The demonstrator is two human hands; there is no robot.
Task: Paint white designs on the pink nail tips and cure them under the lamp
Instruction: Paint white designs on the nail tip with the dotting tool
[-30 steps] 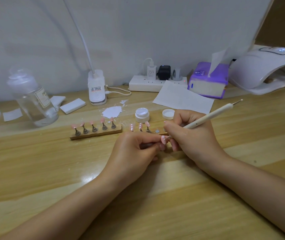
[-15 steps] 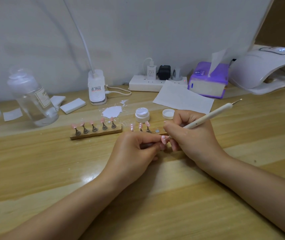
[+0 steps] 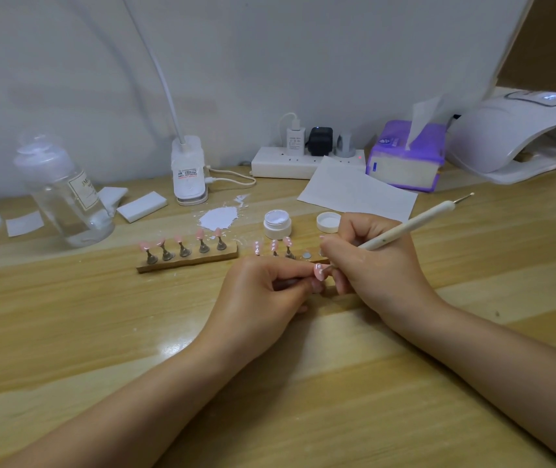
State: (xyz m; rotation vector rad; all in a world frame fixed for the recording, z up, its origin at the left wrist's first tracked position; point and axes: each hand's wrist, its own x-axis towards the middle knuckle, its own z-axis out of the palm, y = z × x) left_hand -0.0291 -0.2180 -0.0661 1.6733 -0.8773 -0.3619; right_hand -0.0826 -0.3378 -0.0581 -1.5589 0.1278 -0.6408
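Bare tabletop [image 3: 67,332] below both hands [image 3: 320,285]

Small nail-art workstation, home or salon cannot tell. Wooden counter [image 3: 67,332] against a plain white backdrop. Curing lamp [image 3: 520,136] upper right; power strip [image 3: 303,162] with plugged chargers at back centre; tissue pack [image 3: 405,157]; stands of pink nail tips [image 3: 185,248] mid-frame; open gel pot [image 3: 277,224]; clear bottle [image 3: 63,194] at left.

i see my hands [image 3: 324,282] mid-worktop [image 3: 67,332], the nail stand [image 3: 187,258] behind-left, the jar [image 3: 277,224] behind them, the lamp [image 3: 520,136] at the back right corner, the bottle [image 3: 63,194] toward the left edge.
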